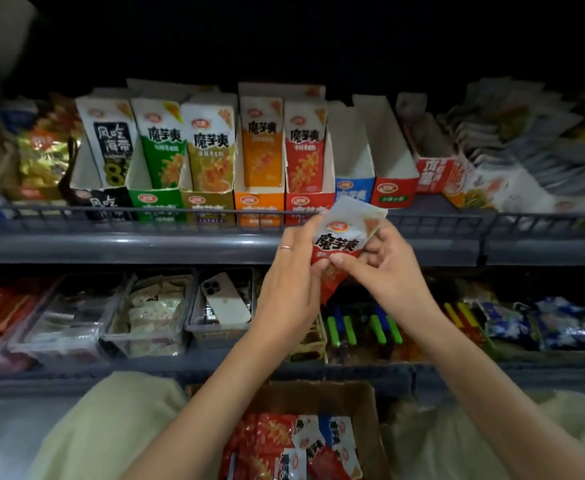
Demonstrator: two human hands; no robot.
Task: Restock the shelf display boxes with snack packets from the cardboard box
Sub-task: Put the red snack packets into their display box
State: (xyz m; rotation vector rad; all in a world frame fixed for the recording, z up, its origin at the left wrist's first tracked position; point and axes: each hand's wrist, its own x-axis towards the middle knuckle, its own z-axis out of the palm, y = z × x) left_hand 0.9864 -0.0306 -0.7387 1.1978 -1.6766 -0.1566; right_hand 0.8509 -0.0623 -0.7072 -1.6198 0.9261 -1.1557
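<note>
Left hand (pixel 291 278) and right hand (pixel 390 268) both grasp one red-and-white snack packet (pixel 341 237). The packet is held up just in front of the upper shelf rail (pixel 180 233), below the red and blue display boxes.
- Left: fingers curled round the packet's left edge, thumb on its lower front. Ring (pixel 286 247) on one finger.
- Right: thumb and fingers pinch the packet's lower right part.
- The packet reads "魔芋爽" in black, with a red oval logo above; smaller print is unreadable.

Upper shelf, display boxes left to right:
- black box (pixel 105 202), packets read "风吃海带" with a big "8"
- green box (pixel 154 202), "魔芋爽"
- olive box (pixel 208 202), "魔芋爽"
- orange box (pixel 260 202), "魔芋爽"
- red box (pixel 298 204), "魔芋爽", same design as the held packet
- blue box (pixel 353 194), no packets showing inside
- red box with green label (pixel 393 194), no packets showing inside; label text too small to read

Cardboard box (pixel 319 396) sits near, bottom centre, between the forearms. It holds red packets (pixel 267 441) and a few blue-and-white ones (pixel 339 438), the print blurred.

Lower shelf: a phone (pixel 225 299) lies camera-up in a clear tray (pixel 189 327).
</note>
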